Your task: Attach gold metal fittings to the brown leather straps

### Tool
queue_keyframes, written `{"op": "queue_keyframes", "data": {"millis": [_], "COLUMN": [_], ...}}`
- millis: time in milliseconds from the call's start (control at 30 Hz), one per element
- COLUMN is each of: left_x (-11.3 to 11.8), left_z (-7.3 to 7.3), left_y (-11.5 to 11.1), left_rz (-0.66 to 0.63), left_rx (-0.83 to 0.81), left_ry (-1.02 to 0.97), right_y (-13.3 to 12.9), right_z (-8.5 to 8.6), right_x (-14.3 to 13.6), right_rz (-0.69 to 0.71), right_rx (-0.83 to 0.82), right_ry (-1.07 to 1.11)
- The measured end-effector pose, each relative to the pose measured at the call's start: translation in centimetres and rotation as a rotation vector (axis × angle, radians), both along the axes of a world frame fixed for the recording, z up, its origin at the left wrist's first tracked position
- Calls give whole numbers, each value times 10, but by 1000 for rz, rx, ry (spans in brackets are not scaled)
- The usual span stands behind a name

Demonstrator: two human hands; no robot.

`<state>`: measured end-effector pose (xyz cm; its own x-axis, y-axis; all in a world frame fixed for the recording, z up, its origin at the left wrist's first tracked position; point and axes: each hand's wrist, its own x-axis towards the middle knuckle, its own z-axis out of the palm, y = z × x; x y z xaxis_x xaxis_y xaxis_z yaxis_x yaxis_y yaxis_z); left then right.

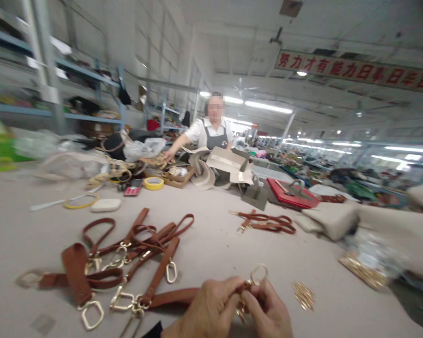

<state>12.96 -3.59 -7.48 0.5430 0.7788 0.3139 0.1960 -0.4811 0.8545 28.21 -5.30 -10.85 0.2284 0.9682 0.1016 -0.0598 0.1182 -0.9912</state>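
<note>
My left hand (pixel 213 305) is closed around the end of a brown leather strap (pixel 174 296), which trails left across the table. Close against it, my right hand (pixel 268 310) pinches the same strap end. A gold metal ring (pixel 259 273) sticks up above my fingertips, and some gold hardware shows below them, partly hidden. To the left lies a loose pile of brown straps (pixel 158 274) with gold buckles and clasps. Right of my hands is a small heap of gold metal pieces (pixel 304 295).
More brown straps (pixel 268 221) lie farther back. A plastic bag of gold pieces (pixel 364 270) sits at right beside beige material (pixel 394 234). Yellow tape (pixel 154 182), a white case (pixel 106 205) and a red folder (pixel 292 193) stand farther off. Across the table a person (pixel 215 126) reaches into clutter.
</note>
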Motion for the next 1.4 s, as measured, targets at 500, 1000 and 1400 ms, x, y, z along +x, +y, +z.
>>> {"op": "queue_keyframes", "data": {"millis": [500, 1000, 1400], "left_x": [7, 10, 8], "left_z": [-9, -14, -27], "left_y": [17, 22, 31], "left_rz": [70, 29, -43], "left_rx": [-620, -763, -739], "left_ry": [-255, -445, -434], "right_y": [8, 31, 49], "right_z": [14, -15, -30], "right_x": [74, 124, 147], "right_rz": [-369, -483, -357], "right_rx": [-4, -245, -304], "right_ry": [-834, -1535, -1670]}}
